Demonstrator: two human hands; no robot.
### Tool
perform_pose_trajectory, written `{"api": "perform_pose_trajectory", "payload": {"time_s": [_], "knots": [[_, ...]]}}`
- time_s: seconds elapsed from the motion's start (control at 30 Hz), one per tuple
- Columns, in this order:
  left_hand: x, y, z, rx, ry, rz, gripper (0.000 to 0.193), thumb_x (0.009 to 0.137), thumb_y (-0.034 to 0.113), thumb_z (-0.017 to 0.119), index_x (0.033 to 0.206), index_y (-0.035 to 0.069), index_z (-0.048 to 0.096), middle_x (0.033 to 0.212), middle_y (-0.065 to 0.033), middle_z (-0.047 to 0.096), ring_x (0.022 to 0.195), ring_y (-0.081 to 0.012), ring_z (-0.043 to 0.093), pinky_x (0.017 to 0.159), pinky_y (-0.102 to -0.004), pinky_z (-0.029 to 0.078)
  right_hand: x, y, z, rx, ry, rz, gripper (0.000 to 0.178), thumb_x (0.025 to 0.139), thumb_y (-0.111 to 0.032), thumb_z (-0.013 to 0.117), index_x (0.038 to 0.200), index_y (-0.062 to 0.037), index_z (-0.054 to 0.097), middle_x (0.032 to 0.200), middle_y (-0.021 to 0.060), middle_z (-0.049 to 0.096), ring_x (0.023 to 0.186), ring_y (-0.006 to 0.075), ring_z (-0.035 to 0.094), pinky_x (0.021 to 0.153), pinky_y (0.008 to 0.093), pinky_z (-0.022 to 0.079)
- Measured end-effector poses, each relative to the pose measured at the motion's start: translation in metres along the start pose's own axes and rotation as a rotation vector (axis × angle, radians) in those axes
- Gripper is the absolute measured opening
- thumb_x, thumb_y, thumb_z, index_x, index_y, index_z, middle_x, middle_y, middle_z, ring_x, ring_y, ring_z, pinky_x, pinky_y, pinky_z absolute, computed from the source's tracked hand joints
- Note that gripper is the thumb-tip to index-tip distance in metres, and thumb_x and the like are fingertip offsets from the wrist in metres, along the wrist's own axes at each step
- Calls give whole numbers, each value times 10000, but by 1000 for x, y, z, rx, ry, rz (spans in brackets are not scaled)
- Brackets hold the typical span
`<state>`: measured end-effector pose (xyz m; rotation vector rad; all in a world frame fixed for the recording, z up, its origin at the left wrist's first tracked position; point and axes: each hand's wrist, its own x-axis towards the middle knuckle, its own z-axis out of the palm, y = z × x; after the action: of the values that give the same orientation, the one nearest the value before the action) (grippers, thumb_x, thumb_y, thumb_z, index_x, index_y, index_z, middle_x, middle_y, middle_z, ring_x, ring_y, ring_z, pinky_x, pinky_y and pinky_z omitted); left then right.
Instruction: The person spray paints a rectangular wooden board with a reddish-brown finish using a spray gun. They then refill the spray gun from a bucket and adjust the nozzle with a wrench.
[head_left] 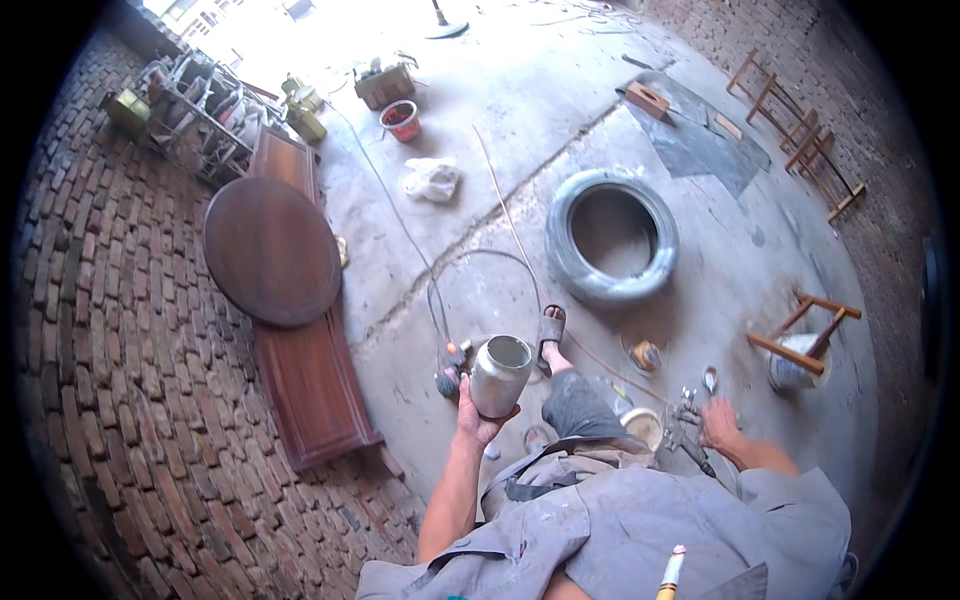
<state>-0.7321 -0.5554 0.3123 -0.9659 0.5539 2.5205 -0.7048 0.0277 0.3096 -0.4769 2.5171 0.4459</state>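
My left hand point(482, 424) is closed around a silver metal canister point(498, 385), cradling its side and base. The canister is tilted a little, and its open round mouth faces me. Low on the right, my right hand point(720, 428) is beside a metal spray gun point(684, 428); its fingers are too small and partly hidden to show whether they grip it. Just beyond those fingertips shows a small shiny metal piece, spoon-like in shape point(710, 378). Left of the spray gun stands a pale round tub point(642, 428).
A dark oval wooden top point(272, 252) leans with a long brown panel point(318, 395) along the brick wall. Ahead lies a wrapped tyre-like ring point(560, 240). Hoses point(400, 215) cross the concrete. A red bucket point(401, 122), white bag point(432, 180) and wooden frame point(790, 350) stand about.
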Motion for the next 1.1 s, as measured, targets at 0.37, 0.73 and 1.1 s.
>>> {"api": "perform_pose_trajectory", "payload": {"time_s": [0.37, 0.73, 1.1], "knots": [[119, 205, 155, -27, 78, 116, 790, 895, 787, 422, 1425, 205, 499, 1361, -113, 585, 1149, -328, 611, 791, -547, 552, 293, 89, -218, -67, 51, -263, 564, 513, -385, 881, 932, -67, 675, 1007, 150, 600, 1007, 310, 552, 904, 421, 433], [264, 377, 234, -81, 3, 149, 772, 903, 775, 421, 1432, 217, 486, 1393, -123, 560, 1165, -347, 601, 796, -582, 553, 503, 122, -372, -172, 9, -260, 600, 556, -451, 864, 1008, -98, 687, 1039, 140, 619, 1034, 298, 570, 915, 423, 453], [409, 567, 363, -21, -24, 55, 741, 937, 752, 383, 1452, 226, 459, 1418, -95, 535, 1240, -336, 563, 856, -616, 528, 599, 129, -438, 48, -636, -216, 565, 666, -505, 745, 1081, -122, 738, 1101, 157, 718, 1059, 346, 679, 891, 461, 545]]}}
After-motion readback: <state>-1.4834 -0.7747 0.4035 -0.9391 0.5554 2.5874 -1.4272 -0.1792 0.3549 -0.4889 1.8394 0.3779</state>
